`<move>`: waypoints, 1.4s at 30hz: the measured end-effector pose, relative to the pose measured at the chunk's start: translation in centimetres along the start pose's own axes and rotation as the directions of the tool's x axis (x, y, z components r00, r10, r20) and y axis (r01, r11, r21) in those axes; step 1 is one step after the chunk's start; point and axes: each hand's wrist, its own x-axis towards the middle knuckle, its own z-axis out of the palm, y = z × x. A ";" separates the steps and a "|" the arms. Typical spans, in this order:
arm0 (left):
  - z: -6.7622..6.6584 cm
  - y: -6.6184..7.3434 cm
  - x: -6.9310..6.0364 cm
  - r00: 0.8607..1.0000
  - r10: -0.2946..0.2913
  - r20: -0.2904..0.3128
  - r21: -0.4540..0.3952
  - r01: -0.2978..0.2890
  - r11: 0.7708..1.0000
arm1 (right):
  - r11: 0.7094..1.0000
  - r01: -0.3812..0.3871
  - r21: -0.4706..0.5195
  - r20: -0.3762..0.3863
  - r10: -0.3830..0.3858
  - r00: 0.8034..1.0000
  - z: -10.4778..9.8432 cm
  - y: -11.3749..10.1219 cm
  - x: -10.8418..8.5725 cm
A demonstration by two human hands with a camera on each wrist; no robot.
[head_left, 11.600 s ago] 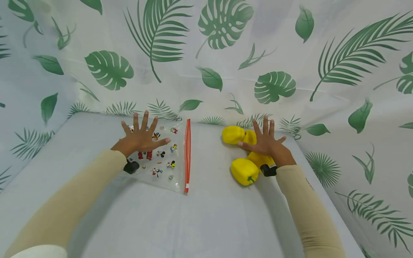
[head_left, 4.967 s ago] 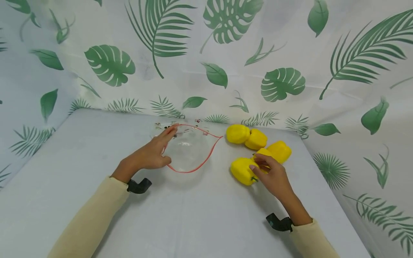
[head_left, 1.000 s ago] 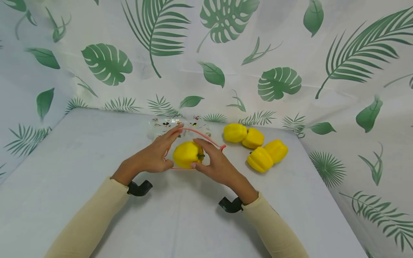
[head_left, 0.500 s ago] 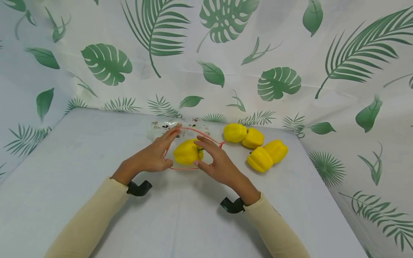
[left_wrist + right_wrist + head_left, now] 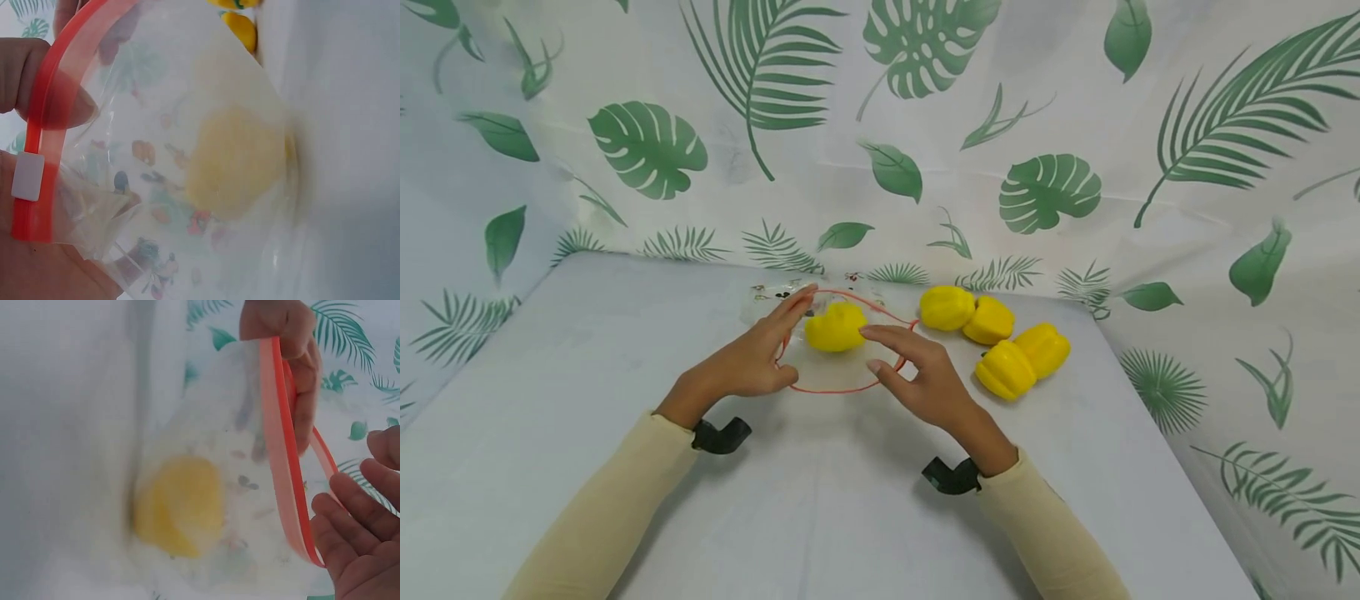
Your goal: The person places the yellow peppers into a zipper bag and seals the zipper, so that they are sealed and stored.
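Note:
My left hand holds the red-edged mouth of a clear, cartoon-printed zip bag, its thumb and fingers spread so that the mouth gapes. A white slider sits on the red zip by that hand in the left wrist view. Inside the bag lies a yellow bell pepper, seen hazily through the plastic in both wrist views and low in the bag. My right hand is at the right side of the mouth, fingers loosely bent with nothing between them. Its fingertips are close to the pepper in the head view.
Several more yellow bell peppers lie to the right of the bag, one pair at the back and another pair nearer. A leaf-printed curtain stands behind the white table.
The pepper has gone from the right hand's grasp deeper into the bag, away from me. The right hand has let go and drawn back slightly right. The left hand stays nearly in place.

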 end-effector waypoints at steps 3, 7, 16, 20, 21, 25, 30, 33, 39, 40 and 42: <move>-0.2 0.0 0.0 1.000 -0.002 0.002 0.007 0.002 1.000 | 0.999 0.000 0.052 -0.039 0.002 0.999 -0.5 -1.3 0.3; -0.4 0.0 -0.1 1.000 -0.006 -0.004 0.017 0.006 1.000 | 0.984 -0.038 0.175 -0.071 0.051 0.996 -1.3 -2.1 0.5; -0.5 -0.2 -0.2 1.000 -0.014 0.000 0.031 0.014 0.999 | 0.961 -0.080 0.265 -0.267 0.153 0.951 -1.9 1.8 -0.9; -0.4 -0.1 -0.2 1.000 -0.021 0.006 0.029 0.021 0.999 | 0.964 -0.045 0.261 -0.338 0.135 0.931 -2.2 2.5 -1.0; -0.4 -0.1 -0.2 1.000 -0.020 0.005 0.027 0.020 0.999 | 0.964 -0.041 0.262 -0.350 0.134 0.927 -2.3 2.6 -1.1; -0.6 0.0 -0.2 1.000 -0.004 -0.015 0.030 0.005 1.000 | 0.960 -0.078 0.268 -0.338 0.169 0.926 -2.6 2.9 -1.4; -1.0 0.2 -0.1 0.999 0.036 -0.029 0.017 -0.035 0.999 | 0.950 -0.192 0.246 -0.219 0.248 0.944 -3.2 3.6 -2.4; -1.1 0.4 0.0 0.999 0.046 -0.017 0.007 -0.045 0.999 | 0.945 -0.246 0.213 -0.157 0.282 0.947 -3.7 3.8 -2.9; -0.8 0.6 -0.1 0.999 0.041 -0.018 0.001 -0.041 0.999 | 0.933 -0.333 0.136 -0.078 0.346 0.935 -5.2 2.1 -3.4; -0.8 0.6 -0.2 0.999 0.039 -0.019 0.001 -0.039 0.999 | 0.928 -0.354 0.117 -0.071 0.363 0.929 -5.5 1.8 -3.5; -0.6 0.6 -0.1 0.999 0.037 -0.016 0.002 -0.037 0.999 | 0.918 -0.391 0.074 -0.062 0.395 0.917 -6.3 1.4 -3.8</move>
